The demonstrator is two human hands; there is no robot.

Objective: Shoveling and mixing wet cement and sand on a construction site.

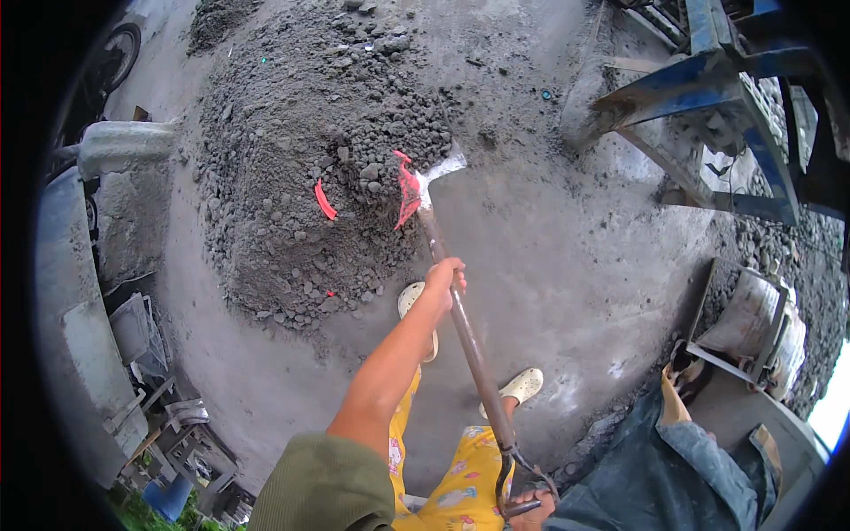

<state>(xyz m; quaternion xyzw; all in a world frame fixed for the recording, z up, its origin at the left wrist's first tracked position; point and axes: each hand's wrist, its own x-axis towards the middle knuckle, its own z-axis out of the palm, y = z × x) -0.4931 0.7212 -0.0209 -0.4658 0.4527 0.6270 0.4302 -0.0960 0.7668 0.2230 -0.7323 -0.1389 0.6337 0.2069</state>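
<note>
The person is driving a long-handled shovel (460, 327) into the edge of a large heap of dark, lumpy gravel-and-cement mix (301, 168) spread over the concrete floor (549, 257). The left hand (445, 276) is clenching the rusty shaft about midway along it, the arm reaching out from a green sleeve, while the right hand (529, 507) is wrapping around the D-shaped grip at the near end, low by the bottom edge; its fingers are mostly hidden, yet it is plainly holding the grip. The pale metal blade (440, 171) is resting at the right-hand foot of the heap, its tip pushing under loose clods, with a torn red scrap (407, 190) lying against it and another red strip (324, 202) on the slope to the left. No load is sitting on the blade, so the scoop seems only just begun, and nearly the whole heap looks left to shift. The person's feet in cream clogs (522, 386) are standing on the bare floor just beside the shaft. A blue steel frame (708, 88) is standing at the upper right, and a grey metal bucket on a frame (753, 327) is waiting at the right, well apart from the heap.
</note>
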